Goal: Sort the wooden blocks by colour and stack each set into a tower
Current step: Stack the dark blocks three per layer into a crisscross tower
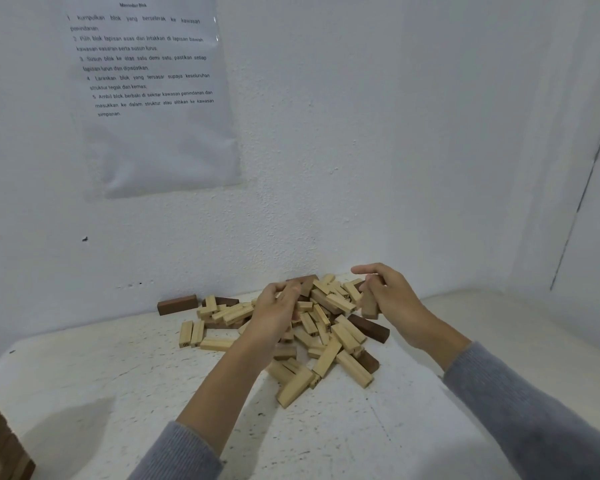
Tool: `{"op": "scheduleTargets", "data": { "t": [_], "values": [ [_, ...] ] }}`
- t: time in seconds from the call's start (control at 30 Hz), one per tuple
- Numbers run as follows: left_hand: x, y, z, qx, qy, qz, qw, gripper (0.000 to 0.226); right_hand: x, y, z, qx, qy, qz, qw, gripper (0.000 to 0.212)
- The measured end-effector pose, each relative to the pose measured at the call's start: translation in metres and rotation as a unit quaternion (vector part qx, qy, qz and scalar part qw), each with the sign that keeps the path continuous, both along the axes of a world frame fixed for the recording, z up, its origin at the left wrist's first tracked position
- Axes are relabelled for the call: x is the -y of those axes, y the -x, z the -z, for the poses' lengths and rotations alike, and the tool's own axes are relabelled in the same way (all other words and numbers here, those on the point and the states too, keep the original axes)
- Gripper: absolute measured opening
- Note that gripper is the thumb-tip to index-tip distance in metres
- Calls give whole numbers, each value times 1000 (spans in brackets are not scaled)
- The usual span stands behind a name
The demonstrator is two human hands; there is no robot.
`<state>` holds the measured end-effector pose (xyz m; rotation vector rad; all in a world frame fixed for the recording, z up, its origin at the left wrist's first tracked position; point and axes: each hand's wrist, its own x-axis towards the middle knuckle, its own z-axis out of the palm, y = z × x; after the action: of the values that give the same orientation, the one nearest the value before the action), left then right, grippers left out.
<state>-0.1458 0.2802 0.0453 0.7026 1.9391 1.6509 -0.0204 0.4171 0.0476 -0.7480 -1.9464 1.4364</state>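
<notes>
A speckled table (101, 393) is set against a wall (361, 133), where a printed sheet (160, 140) is fixed; "kumpulkan blok yang berselerak ke kawasan" is read on it. Pale and dark wooden blocks (342, 336) are heaped at the table's back. The left hand (274, 315) is curled into the heap; any grip cannot be told. One pale block (370, 306) is gripped upright by the right hand (397, 299).

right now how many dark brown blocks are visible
5 dark brown blocks plainly: one far left, one behind the left light blocks, one at the pile's back, two on its right edge; others may be buried.
</notes>
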Motion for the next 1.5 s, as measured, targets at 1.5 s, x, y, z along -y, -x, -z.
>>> {"op": "scheduleTargets", "data": {
  "t": [1.5],
  "values": [
    [60, 5, -12, 26, -44, -80, 995, 26, 64, 35, -23, -10, 130, -86, 988, 21]
  ]
}}
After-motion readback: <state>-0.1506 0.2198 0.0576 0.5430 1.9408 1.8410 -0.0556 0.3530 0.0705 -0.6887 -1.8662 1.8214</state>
